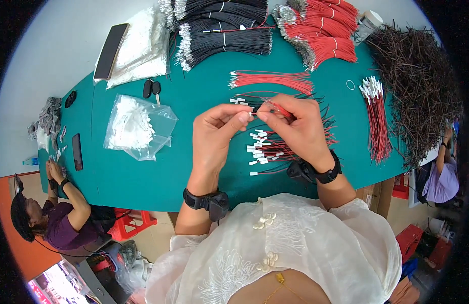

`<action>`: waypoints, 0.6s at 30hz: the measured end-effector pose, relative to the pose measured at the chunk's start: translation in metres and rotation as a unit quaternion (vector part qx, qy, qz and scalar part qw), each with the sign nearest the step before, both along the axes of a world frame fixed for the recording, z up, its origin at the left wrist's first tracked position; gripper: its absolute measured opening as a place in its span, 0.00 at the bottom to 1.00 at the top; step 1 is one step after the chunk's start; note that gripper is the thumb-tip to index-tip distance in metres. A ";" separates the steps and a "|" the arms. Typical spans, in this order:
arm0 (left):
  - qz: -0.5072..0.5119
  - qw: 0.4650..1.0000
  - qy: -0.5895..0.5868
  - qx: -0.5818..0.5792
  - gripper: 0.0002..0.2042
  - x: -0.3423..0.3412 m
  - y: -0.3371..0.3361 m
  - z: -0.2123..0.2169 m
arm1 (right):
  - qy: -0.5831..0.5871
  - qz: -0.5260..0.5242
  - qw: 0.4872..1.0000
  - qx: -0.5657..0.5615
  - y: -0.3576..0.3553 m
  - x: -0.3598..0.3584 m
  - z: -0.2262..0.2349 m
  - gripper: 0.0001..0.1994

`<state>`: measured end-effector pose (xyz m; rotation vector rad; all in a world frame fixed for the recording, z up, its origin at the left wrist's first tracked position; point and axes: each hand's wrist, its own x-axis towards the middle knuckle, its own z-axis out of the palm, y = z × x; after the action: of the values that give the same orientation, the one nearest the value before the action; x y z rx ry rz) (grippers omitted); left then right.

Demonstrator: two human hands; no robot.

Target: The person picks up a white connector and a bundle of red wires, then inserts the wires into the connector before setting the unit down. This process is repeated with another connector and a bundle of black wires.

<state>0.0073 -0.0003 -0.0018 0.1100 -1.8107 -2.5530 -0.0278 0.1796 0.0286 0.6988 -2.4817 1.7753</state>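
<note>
My left hand (214, 129) pinches a small white connector (251, 114) between thumb and forefinger. Close against it, my right hand (298, 124) is closed on red wires (281, 110), with their tips at the connector. Whether a wire end sits inside the connector is too small to tell. Under and beside my hands lie several red-and-black wires with white connectors (262, 147) on their ends. Just beyond my fingers, a loose bundle of red wires (270, 79) is laid across the green table (194, 86).
Left of my hands are a clear bag of white connectors (130, 129), car keys (152, 89) and a phone (111, 50) on white bags. Black wire bundles (227, 40) and red bundles (326, 33) line the back. Finished-looking wires (377, 121) and a dark wire heap (414, 81) lie right. A co-worker (62, 213) sits left.
</note>
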 end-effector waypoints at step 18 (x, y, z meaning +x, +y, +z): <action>-0.014 0.999 -0.021 0.046 0.07 0.002 0.005 -0.007 | -0.049 0.026 0.998 0.038 0.010 -0.006 0.005 0.06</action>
<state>0.0092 0.0045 -0.0093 0.1420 -1.7204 -2.6723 -0.0336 0.1901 0.0334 0.7029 -2.6291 1.7824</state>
